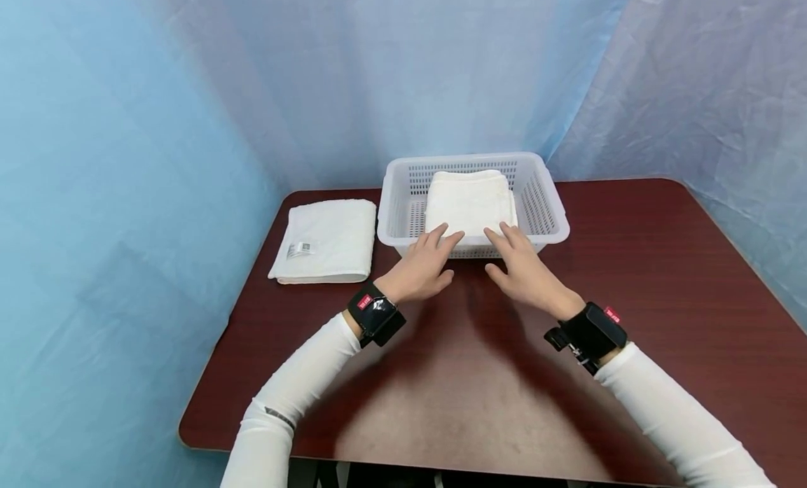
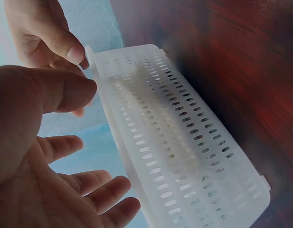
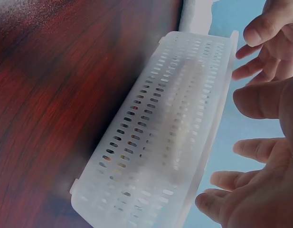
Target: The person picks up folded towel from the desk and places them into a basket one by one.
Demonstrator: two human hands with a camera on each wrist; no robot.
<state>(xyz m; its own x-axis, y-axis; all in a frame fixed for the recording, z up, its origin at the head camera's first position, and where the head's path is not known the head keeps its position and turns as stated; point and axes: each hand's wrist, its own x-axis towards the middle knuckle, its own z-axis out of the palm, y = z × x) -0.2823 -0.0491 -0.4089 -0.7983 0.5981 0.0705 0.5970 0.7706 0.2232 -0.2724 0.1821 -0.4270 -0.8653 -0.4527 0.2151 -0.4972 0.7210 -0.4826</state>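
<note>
A white plastic basket [image 1: 555, 222] with slotted walls stands at the back of the table, and a folded white towel [image 1: 469, 202] lies inside it. My left hand [image 1: 421, 265] is at the basket's near rim, fingers spread and holding nothing. To its right, my right hand [image 1: 526, 274] reaches over the same rim with fingers apart and nothing in them. In the left wrist view the basket's slotted wall [image 2: 160, 123] fills the middle, with the towel showing dimly through it. The right wrist view has both hands above the rim, their fingers loosely extended.
Another folded white towel [image 1: 330, 239], with a small printed label, lies left of the basket. The dark red wooden table [image 1: 656, 278] extends to the right and front. Pale blue cloth [image 1: 353, 75] hangs behind and along the left side.
</note>
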